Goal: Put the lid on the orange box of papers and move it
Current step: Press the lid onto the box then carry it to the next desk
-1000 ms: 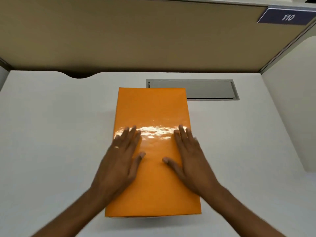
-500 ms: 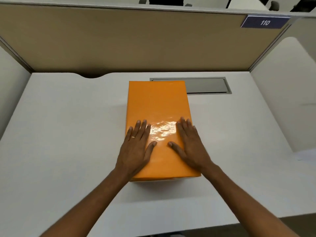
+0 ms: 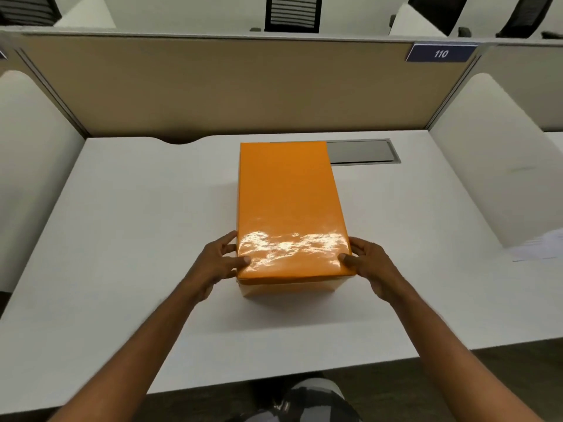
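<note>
The orange box [image 3: 286,287] stands in the middle of the white desk [image 3: 128,239] with its glossy orange lid [image 3: 286,196] seated on top. The papers inside are hidden. My left hand [image 3: 217,263] clasps the box's near left corner, thumb on the lid's top and fingers down the left side. My right hand [image 3: 370,266] clasps the near right corner the same way, thumb on the lid.
A grey cable hatch [image 3: 362,152] is set into the desk behind the box on the right. Tan partition [image 3: 228,86] closes the back, white side panels [image 3: 475,153] flank the desk. Loose white papers [image 3: 539,248] lie at the far right edge.
Both hands have slid off the flat top of the lid outward to its near corners and now grip the sides. The view has pulled back and tilted up.
</note>
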